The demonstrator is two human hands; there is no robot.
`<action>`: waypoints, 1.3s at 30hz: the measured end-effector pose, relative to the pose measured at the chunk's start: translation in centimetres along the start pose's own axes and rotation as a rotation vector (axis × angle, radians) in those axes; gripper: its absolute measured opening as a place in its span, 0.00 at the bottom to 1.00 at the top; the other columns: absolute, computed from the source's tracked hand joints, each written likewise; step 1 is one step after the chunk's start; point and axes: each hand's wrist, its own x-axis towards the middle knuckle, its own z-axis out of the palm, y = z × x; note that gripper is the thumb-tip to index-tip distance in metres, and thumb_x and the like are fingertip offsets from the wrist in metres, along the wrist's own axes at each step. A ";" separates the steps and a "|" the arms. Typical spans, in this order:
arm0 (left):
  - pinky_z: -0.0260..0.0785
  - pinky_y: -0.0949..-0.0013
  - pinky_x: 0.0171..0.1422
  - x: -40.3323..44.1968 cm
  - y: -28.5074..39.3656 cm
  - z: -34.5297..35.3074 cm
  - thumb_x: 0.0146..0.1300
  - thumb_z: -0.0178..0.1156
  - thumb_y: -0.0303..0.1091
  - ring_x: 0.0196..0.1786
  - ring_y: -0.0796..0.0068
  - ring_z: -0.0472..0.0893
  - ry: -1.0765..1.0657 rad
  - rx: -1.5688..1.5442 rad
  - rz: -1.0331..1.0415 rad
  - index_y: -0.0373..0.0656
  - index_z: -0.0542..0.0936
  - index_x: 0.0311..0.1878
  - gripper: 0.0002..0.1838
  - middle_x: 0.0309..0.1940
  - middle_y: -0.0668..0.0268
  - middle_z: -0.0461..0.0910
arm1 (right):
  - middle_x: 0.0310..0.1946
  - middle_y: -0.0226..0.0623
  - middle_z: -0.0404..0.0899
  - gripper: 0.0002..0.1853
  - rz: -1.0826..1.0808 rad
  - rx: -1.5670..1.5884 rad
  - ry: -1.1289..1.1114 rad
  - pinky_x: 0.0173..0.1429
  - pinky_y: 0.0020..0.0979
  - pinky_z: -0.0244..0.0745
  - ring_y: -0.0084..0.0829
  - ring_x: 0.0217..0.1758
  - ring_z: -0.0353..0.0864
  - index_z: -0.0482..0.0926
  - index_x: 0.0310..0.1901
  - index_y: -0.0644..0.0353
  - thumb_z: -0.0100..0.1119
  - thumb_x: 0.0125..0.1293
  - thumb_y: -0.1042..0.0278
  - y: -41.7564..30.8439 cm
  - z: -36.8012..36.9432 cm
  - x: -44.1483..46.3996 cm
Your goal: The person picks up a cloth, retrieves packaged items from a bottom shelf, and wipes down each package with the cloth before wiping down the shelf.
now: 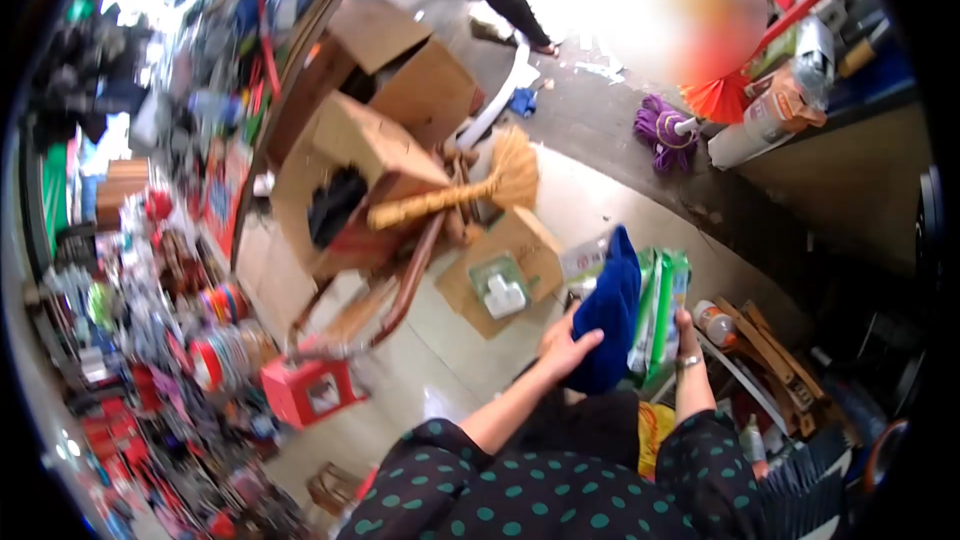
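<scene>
Dotted shirt [570, 500] fills the head view's near edge. The left hand [568, 348] grips a blue cloth item [612, 305] by its lower-left edge; the right hand [688, 340] clasps green packets [668, 310] just beside it. Pale floor [430, 355] lies open leftward; wooden strips [768, 348] crowd the right.

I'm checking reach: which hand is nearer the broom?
Left. In view, the left hand, on the blue cloth, is below and right of the broom; the right hand, at the green packet, farther right.
</scene>
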 end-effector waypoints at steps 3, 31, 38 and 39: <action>0.65 0.68 0.60 -5.7 2.8 -0.7 0.58 0.62 0.38 0.53 0.72 0.74 0.113 -0.236 0.011 0.36 0.68 0.60 0.29 0.51 0.61 0.76 | 0.39 0.35 0.79 0.35 0.099 -0.053 -0.115 0.43 0.31 0.78 0.30 0.38 0.80 0.72 0.53 0.62 0.63 0.50 0.42 -1.0 3.3 -0.6; 0.70 0.71 0.52 -34.5 4.5 -55.6 0.60 0.60 0.45 0.45 0.72 0.78 0.592 -0.702 0.105 0.31 0.74 0.53 0.27 0.44 0.60 0.80 | 0.46 0.38 0.79 0.30 0.259 -0.477 -0.548 0.49 0.33 0.78 0.31 0.45 0.81 0.69 0.57 0.60 0.59 0.59 0.48 21.9 69.8 -2.5; 0.76 0.64 0.45 -30.2 6.6 -73.7 0.61 0.58 0.45 0.41 0.65 0.81 0.622 -0.729 0.131 0.32 0.70 0.55 0.27 0.43 0.56 0.79 | 0.43 0.36 0.79 0.23 0.323 -0.375 -0.512 0.46 0.35 0.79 0.29 0.42 0.81 0.71 0.53 0.56 0.55 0.63 0.49 28.1 84.1 6.7; 0.76 0.64 0.45 -29.3 7.4 -75.9 0.62 0.57 0.44 0.40 0.65 0.81 0.632 -0.730 0.096 0.32 0.71 0.55 0.26 0.43 0.56 0.79 | 0.42 0.35 0.80 0.23 0.342 -0.390 -0.525 0.45 0.34 0.79 0.29 0.41 0.81 0.72 0.53 0.56 0.55 0.63 0.49 28.3 85.9 8.3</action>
